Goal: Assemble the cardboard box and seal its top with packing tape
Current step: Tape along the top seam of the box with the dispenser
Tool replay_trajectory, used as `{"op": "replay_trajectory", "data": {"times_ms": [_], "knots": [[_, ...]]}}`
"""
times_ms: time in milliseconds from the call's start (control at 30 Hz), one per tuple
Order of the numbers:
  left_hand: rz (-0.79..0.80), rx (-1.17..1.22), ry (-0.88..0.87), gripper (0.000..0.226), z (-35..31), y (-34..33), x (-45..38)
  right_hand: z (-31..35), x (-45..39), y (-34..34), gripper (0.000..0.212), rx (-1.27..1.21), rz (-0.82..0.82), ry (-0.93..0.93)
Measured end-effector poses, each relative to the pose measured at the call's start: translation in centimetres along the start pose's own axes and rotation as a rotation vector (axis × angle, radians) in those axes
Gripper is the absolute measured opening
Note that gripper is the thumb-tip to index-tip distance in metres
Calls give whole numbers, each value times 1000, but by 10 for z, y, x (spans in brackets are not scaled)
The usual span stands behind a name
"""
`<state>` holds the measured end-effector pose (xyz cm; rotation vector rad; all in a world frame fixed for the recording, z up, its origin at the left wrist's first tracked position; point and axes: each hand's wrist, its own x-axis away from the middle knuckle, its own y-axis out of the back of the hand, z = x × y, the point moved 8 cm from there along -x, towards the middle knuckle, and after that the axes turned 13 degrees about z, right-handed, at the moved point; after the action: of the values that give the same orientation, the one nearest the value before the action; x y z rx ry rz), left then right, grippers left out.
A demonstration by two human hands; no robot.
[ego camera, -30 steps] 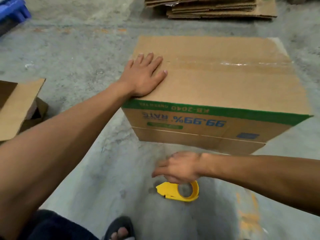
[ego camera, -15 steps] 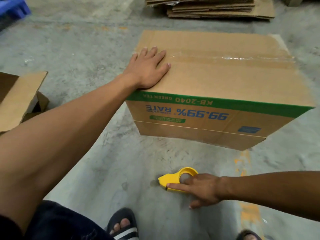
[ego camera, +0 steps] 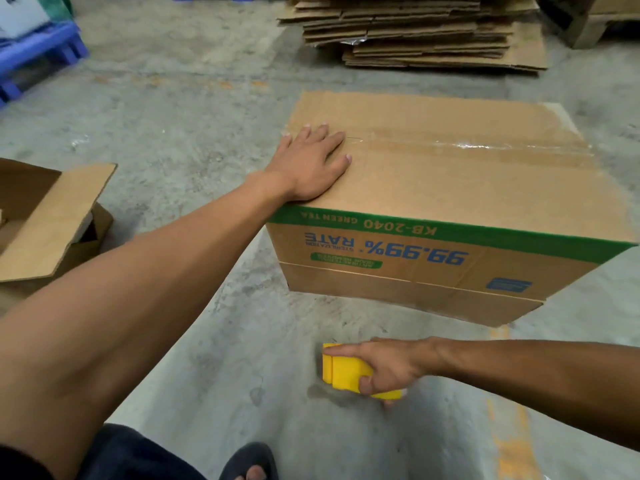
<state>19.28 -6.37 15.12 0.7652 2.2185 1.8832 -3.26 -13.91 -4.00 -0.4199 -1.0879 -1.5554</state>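
Yellow tape dispenser (ego camera: 346, 372) inside right hand (ego camera: 388, 367) grip

concrete floor (ego camera: 180, 140) | sealed box (ego camera: 450, 202) | open box (ego camera: 52, 220) | flattened cardboard stack (ego camera: 433, 32)

Box (ego camera: 450, 188) side, inverted: "KB-2040 GREEN TEA", "99.99% RATE".

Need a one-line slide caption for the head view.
Left hand flat on taped box; right hand grips yellow tape dispenser.
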Motion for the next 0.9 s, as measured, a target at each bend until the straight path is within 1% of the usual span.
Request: {"op": "replay_trajectory", "data": {"times_ms": [33,67,133,167,200,267,300,400,467,500,533,600,667,700,733,800,900], "knots": [[8,10,-7,62,0,0,1,6,9,15,72,-95,-35,27],[17,23,-13,61,0,0,1,12,20,29,67,-242,-48,77],[34,65,-35,59,2,4,3,26,41,55,57,-541,-24,211],[40,102,-51,57,3,6,4,34,53,70,52,-602,-24,268],[42,155,-69,54,5,10,6,41,66,87,46,-629,-58,314],[11,290,-107,46,12,17,10,55,97,125,37,-642,-175,416],[-36,360,-118,42,16,22,13,60,114,144,36,-661,-231,473],[-169,553,-110,32,26,43,21,56,167,193,44,-852,-335,622],[-213,699,-71,29,24,58,26,48,197,217,53,-954,-381,747],[-200,832,-37,31,21,62,29,43,207,226,57,-992,-398,806],[-131,1013,5,36,14,61,31,36,213,234,60,-1027,-417,849],[117,1342,54,52,-12,54,37,24,222,243,60,-1084,-458,894],[357,1497,23,64,-45,50,46,19,228,247,58,-1122,-470,933],[437,1530,-1,67,-59,51,50,16,231,247,57,-1134,-471,951],[492,1557,-17,68,-71,52,55,14,232,247,56,-1145,-472,960],[555,1615,-32,63,-87,55,59,10,236,248,54,-1156,-471,985],[579,1704,-44,50,-100,58,62,4,240,248,54,-1164,-478,994]]}}
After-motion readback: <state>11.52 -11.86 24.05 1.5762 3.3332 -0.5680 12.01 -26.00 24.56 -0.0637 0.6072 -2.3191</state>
